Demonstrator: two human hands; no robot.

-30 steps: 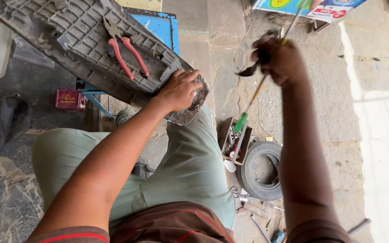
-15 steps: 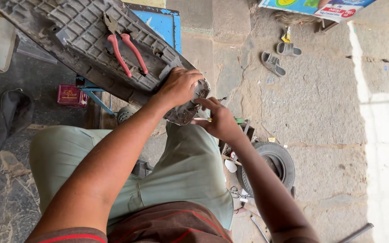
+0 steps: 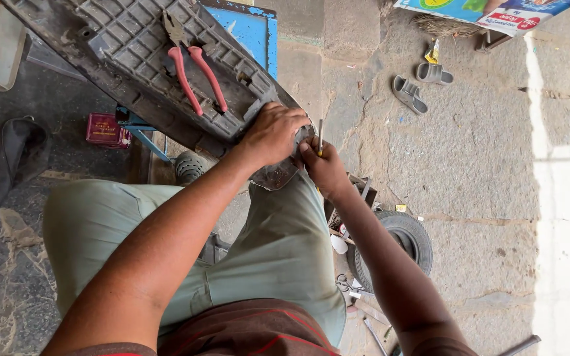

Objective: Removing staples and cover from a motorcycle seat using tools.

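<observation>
Your left hand clamps down on the lower corner of the dark ribbed plastic panel at frame centre, red-handled pliers resting on it further up. Just right of it, your right hand pinches a thin screwdriver, its shaft upright, tip at that same corner.

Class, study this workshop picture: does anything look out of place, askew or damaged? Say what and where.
Red-handled pliers lie loose on the tilted, ribbed black plastic panel propped across the person's knee, where they might slide off. The panel's lower edge by the left hand looks scuffed. Two grey sandals lie apart on the stone floor.
</observation>
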